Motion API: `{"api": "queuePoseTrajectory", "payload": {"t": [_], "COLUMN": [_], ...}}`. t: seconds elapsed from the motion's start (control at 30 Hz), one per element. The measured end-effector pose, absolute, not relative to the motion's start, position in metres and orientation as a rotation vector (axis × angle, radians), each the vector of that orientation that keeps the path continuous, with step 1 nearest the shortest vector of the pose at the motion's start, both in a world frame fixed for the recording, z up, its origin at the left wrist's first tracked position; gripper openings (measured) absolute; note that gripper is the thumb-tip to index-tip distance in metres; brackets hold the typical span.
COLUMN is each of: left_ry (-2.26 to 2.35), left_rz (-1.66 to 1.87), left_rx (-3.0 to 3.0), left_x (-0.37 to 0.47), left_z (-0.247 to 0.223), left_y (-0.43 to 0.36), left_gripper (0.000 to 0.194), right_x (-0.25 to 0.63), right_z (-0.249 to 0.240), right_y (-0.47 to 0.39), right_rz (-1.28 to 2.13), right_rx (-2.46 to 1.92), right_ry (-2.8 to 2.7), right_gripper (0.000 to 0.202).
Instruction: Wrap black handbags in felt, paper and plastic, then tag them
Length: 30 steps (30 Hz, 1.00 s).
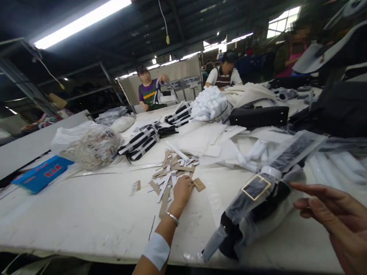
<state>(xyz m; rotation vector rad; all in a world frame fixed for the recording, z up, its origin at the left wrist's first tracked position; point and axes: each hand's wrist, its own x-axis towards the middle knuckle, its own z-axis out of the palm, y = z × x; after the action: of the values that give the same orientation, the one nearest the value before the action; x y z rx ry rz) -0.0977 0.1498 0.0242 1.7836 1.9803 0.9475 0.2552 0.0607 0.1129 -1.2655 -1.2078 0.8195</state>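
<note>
My left hand [182, 192] reaches over the table with its fingers pinched at the edge of a small brown card tag [199, 184]. Right beside it lies a loose pile of grey and white card strips [167, 179]. My right hand [350, 219] is raised at the right, thumb and fingers apart, with nothing in it. Between my hands rests a black strap [235, 204] wrapped in clear film, with a gold square buckle [256, 187] and a white band [271, 172] around it. The strap's near end lies close to the table's front edge.
Beyond the strips are a clear bag of beige pieces [92, 144], a blue box [42, 173], wrapped black straps [140, 142] and a heap of white rolls [209, 103]. White sheets [204, 141] and a black bag piece [259, 116] lie right of centre. Several people work farther back.
</note>
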Motion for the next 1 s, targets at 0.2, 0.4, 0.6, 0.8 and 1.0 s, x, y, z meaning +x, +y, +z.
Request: {"api": "queuePoseTrajectory", "payload": {"t": [0.2,0.4,0.6,0.8,1.0], "left_ry": [1.876,1.558,1.338,1.101,1.121], "left_rz": [1.01,1.19,1.293,1.282,1.337], "left_rx": [1.709,1.62,1.557,1.454,1.47], "left_x": [-0.111,-0.095,-0.045,-0.006,-0.002], "left_z": [0.09,0.181,0.238,0.26,0.255], "left_y": [0.163,0.143,0.104,0.073,0.07], "left_gripper": [0.027,0.042,0.038,0.03,0.028], "right_x": [0.261,0.234,0.195,0.18,0.203], "right_z": [0.116,0.134,0.165,0.191,0.2], "right_y": [0.048,0.05,0.067,0.076,0.073], "right_rz": [0.619,0.644,0.593,0.656,0.822], "right_rx": [-1.158,-0.882,-0.708,-0.819,-0.966], "right_ry": [-1.472,-1.635,-1.702,-1.738,-1.544], "right_gripper": [0.027,0.016,0.042,0.064,0.044]}}
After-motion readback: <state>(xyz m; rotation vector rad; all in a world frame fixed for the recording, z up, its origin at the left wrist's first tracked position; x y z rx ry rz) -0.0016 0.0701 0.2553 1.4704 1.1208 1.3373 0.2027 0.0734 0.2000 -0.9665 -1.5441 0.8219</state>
